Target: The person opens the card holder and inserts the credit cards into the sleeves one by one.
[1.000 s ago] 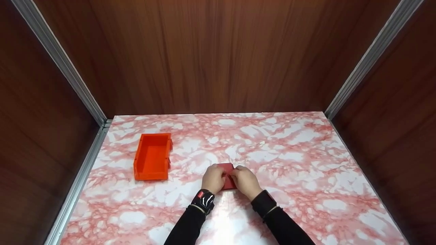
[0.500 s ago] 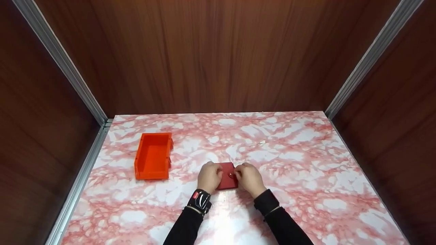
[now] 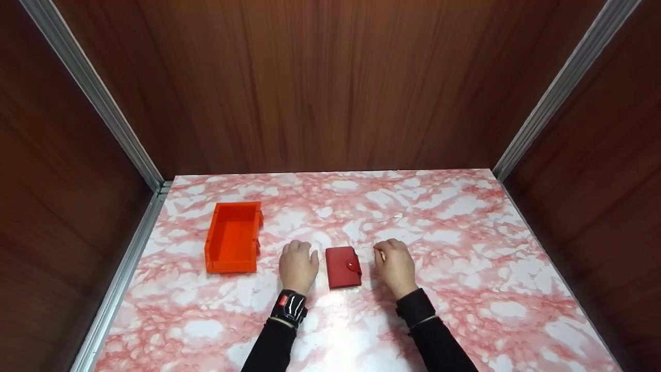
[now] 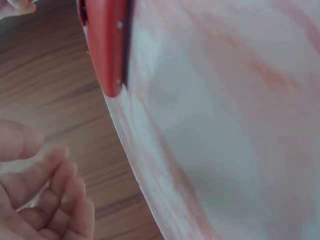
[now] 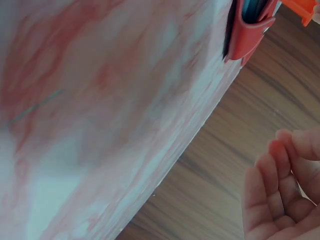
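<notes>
A red card wallet (image 3: 342, 267) lies closed on the marbled table between both hands, its snap strap fastened over the right edge. My left hand (image 3: 298, 266) is apart from it on the left, fingers loosely bent and holding nothing. On the other side my right hand (image 3: 396, 264) hovers beside the wallet, thumb near the fingertips, nothing between them. The left wrist view shows the wallet's spine side (image 4: 107, 45) beyond the relaxed fingers (image 4: 62, 185). In the right wrist view the strap side of the wallet (image 5: 248, 37) appears at the top, above loosely curled fingers (image 5: 267, 185).
An orange open bin (image 3: 233, 237) stands on the table to the left of the left hand. The pink-and-white table (image 3: 454, 310) is bounded by a dark wood-grain back wall (image 3: 320, 88) and side walls with metal rails.
Both hands have let go of the wallet and drawn apart, left hand leftward, right hand rightward. The wallet stays on the table, its strap now in full view.
</notes>
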`<state>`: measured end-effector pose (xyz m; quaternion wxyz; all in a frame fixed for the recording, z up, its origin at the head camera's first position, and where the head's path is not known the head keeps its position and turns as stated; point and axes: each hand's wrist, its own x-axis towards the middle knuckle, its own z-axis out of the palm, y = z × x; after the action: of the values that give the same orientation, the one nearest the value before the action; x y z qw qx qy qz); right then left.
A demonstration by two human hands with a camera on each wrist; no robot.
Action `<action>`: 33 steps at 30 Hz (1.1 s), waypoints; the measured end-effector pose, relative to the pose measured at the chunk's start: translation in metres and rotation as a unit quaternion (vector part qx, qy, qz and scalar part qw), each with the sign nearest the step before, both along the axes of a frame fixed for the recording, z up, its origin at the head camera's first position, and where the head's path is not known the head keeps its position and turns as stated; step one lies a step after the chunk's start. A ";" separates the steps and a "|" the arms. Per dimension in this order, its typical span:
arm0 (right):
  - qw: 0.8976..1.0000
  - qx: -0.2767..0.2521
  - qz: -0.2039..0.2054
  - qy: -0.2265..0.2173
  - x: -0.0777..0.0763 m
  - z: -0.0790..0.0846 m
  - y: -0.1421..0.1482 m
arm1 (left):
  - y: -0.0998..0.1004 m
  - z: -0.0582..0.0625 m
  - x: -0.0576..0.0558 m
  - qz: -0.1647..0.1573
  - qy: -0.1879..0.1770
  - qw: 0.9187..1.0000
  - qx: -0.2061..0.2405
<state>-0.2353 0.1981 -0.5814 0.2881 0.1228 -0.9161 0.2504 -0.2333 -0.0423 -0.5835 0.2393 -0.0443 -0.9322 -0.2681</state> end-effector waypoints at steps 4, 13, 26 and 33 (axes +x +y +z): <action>1.000 0.006 -0.012 0.011 -0.002 -0.003 0.005 | -0.003 -0.001 0.001 0.012 -0.035 0.999 -0.017; 0.997 0.057 -0.042 -0.027 -0.003 -0.006 0.011 | -0.005 -0.007 0.002 0.035 -0.095 0.993 -0.062; 0.977 0.124 -0.094 -0.143 -0.004 -0.008 0.016 | -0.005 -0.012 0.000 0.031 -0.101 0.990 -0.098; 0.972 0.138 -0.106 -0.157 -0.004 -0.008 0.017 | -0.007 -0.015 -0.001 0.040 -0.131 0.985 -0.104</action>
<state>-0.2392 0.2154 -0.5892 0.1463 0.0229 -0.9833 0.1061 -0.2340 -0.0495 -0.5989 0.1195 0.0035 -0.9793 -0.1636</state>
